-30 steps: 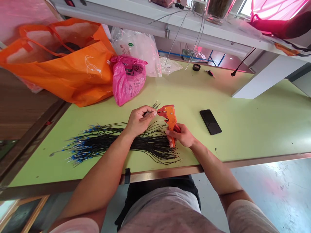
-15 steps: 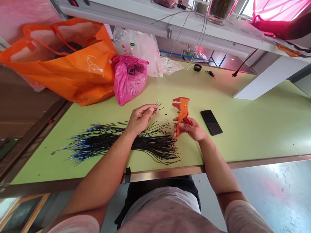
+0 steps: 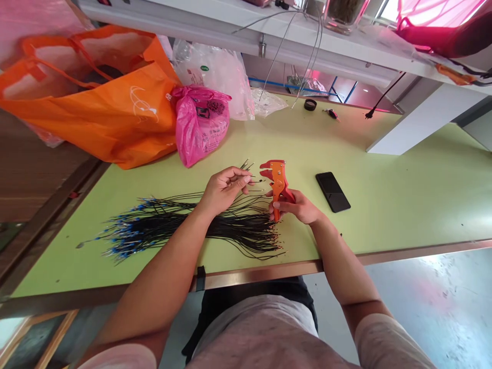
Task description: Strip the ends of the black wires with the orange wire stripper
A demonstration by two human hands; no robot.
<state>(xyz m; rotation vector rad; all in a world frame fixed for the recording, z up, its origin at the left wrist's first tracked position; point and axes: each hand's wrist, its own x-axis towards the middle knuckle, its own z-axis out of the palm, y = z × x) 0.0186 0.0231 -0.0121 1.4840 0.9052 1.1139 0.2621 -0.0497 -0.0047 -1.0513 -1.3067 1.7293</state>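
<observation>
Several thin black wires [image 3: 246, 165] stick out from the closed fingers of my left hand [image 3: 226, 188], their ends pointing right and up. My right hand [image 3: 295, 207] is wrapped round the handles of an orange and red wire stripper [image 3: 278, 177], held upright with its jaws facing left. The jaws are a short way right of the wire ends, apart from them. Under my left forearm lies a large bundle of black wires [image 3: 234, 225]. Blue pieces and bare tips show at its left end, coppery tips at its right.
A black phone [image 3: 332, 191] lies right of the stripper. An orange bag [image 3: 126, 107], a pink plastic bag [image 3: 203, 123] and a clear bag [image 3: 219, 72] stand at the back left. A white shelf [image 3: 346, 51] with a support panel [image 3: 407, 118] spans the back. A black ring [image 3: 310, 104] lies below it.
The wire stripper in my right hand has moved left and slightly down, closer to my left hand. My left hand has shifted a little, still holding the wires.
</observation>
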